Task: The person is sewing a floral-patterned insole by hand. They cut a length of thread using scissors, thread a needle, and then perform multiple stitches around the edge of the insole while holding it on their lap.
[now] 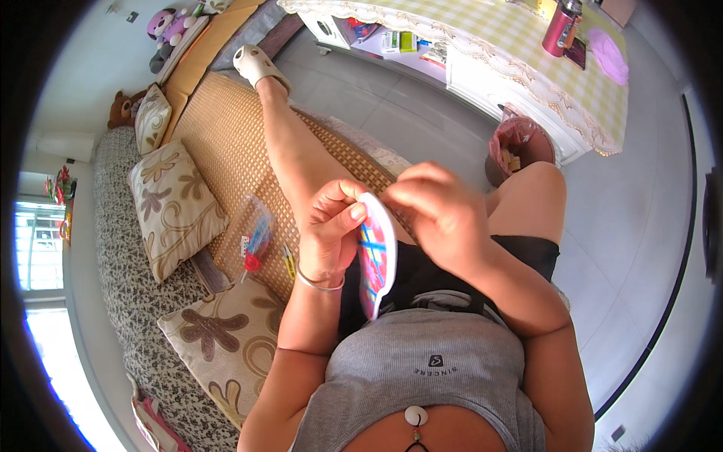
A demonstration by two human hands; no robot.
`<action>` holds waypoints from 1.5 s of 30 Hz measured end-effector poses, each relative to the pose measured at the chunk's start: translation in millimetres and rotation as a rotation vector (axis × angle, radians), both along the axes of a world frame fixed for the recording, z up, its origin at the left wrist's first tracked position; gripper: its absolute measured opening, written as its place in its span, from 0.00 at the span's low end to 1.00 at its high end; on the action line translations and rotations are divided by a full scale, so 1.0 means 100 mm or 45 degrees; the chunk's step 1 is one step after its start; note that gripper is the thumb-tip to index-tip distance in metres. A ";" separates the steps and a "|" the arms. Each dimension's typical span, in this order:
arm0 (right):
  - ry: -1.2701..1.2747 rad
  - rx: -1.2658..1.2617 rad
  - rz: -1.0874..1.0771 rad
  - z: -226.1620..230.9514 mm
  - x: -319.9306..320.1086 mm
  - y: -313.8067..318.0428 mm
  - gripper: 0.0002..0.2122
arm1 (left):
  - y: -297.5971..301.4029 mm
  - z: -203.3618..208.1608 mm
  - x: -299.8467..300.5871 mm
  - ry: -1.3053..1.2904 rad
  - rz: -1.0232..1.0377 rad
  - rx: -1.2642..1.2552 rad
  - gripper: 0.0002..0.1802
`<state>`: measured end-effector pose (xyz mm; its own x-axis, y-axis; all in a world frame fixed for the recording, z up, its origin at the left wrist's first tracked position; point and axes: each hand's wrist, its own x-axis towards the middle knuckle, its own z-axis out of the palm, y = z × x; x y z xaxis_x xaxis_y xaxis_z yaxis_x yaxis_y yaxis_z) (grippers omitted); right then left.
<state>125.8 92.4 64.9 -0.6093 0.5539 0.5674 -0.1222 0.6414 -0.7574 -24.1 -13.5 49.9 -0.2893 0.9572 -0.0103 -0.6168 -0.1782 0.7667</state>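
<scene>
My left hand [335, 226] is closed on the upper end of an insole [379, 256], thumb in front and fingers behind. The insole stands on edge above my lap, with a white rim and a pink, blue and yellow pattern on its face. To its right is my right hand [440, 215], its fingers bent inward and drawn together near the insole's top. Motion smears those fingertips, and whatever they may hold does not show. A clear plastic bag [258, 233] with blue and red contents lies left of my left forearm, beside a small yellow tool [289, 261].
I sit on a woven mat [233, 128] with patterned cushions [177, 203] along the left. Ahead stands a white cabinet under a checked cloth [482, 30], bearing a red flask [561, 29]. A lined waste bin [520, 143] is on the floor beyond my right knee.
</scene>
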 end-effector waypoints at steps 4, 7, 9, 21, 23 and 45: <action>0.186 -0.639 0.329 -0.31 -0.03 0.13 0.07 | -0.02 0.23 0.09 0.309 0.116 -0.283 0.04; 0.220 -0.794 0.465 -0.36 -0.03 0.14 0.09 | -0.04 0.28 0.12 0.423 0.087 -0.322 0.04; 0.251 -0.835 0.485 -0.37 -0.05 0.13 0.09 | -0.04 0.29 0.14 0.451 0.101 -0.346 0.04; 0.208 -0.899 0.486 -0.36 -0.05 0.11 0.10 | -0.05 0.27 0.14 0.481 0.141 -0.372 0.05; 0.202 -0.881 0.494 -0.38 -0.05 0.11 0.10 | -0.06 0.27 0.14 0.475 0.139 -0.373 0.05; 0.160 -1.109 0.226 -0.17 -0.06 -0.04 0.03 | -0.02 0.26 0.12 0.317 0.368 -0.265 0.03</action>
<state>120.2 88.3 48.1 -0.6887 0.7228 0.0582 -0.2793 -0.1904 -0.9411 -11.8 -15.8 75.9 -0.5634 0.8212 -0.0904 -0.3556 -0.1422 0.9238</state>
